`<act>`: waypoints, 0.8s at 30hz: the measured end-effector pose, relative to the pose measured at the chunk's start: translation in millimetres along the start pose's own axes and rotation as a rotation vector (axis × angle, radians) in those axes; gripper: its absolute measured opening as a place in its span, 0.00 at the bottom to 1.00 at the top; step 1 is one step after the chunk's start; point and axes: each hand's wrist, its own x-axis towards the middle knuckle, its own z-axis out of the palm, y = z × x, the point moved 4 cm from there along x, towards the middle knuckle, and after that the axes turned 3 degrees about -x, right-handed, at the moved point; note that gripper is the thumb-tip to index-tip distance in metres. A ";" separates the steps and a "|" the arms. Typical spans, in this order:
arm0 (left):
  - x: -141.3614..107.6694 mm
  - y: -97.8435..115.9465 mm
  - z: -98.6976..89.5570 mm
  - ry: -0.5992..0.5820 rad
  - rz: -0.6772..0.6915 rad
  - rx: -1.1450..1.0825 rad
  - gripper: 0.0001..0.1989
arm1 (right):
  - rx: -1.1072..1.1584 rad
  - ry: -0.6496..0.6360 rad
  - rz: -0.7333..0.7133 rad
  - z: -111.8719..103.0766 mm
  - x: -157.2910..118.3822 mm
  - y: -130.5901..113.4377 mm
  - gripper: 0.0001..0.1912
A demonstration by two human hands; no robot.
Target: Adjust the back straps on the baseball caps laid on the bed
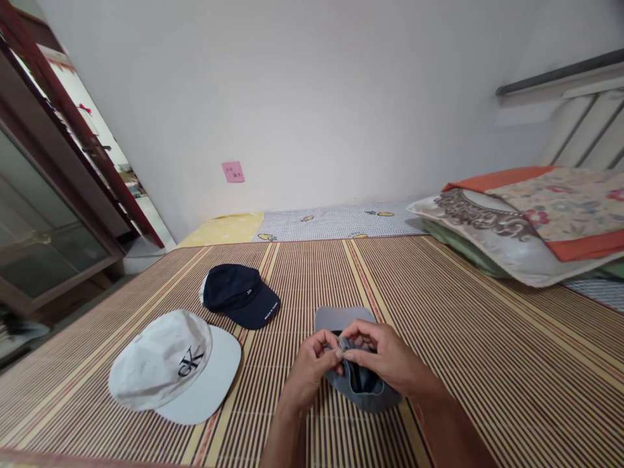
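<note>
A grey-blue cap (373,398) lies on the striped mat with its lighter grey brim pointing away from me. My left hand (312,364) pinches the cap's strap from the left. From the right, my right hand (383,354) grips the same strap near a small metal buckle, its thumb and fingers close to those of my left hand. To the left sits a white cap (160,364) with dark letters, brim towards the right. Behind it rests a navy cap (236,292) with small white lettering on its brim.
The striped mat (463,325) covers the bed. Pillows (526,250) under a floral cloth (565,201) are stacked at the right. A pink note (233,171) sticks to the wall. A glass-fronted cabinet (43,214) stands at the left.
</note>
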 end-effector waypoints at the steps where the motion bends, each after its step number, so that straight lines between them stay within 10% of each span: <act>1: 0.0 -0.5 -0.5 0.000 -0.006 0.002 0.21 | -0.009 -0.008 0.000 0.7 -0.1 -0.9 0.06; 24: 2.7 -5.4 -4.6 0.019 0.006 -0.011 0.18 | -0.028 0.011 -0.005 3.7 2.9 2.1 0.08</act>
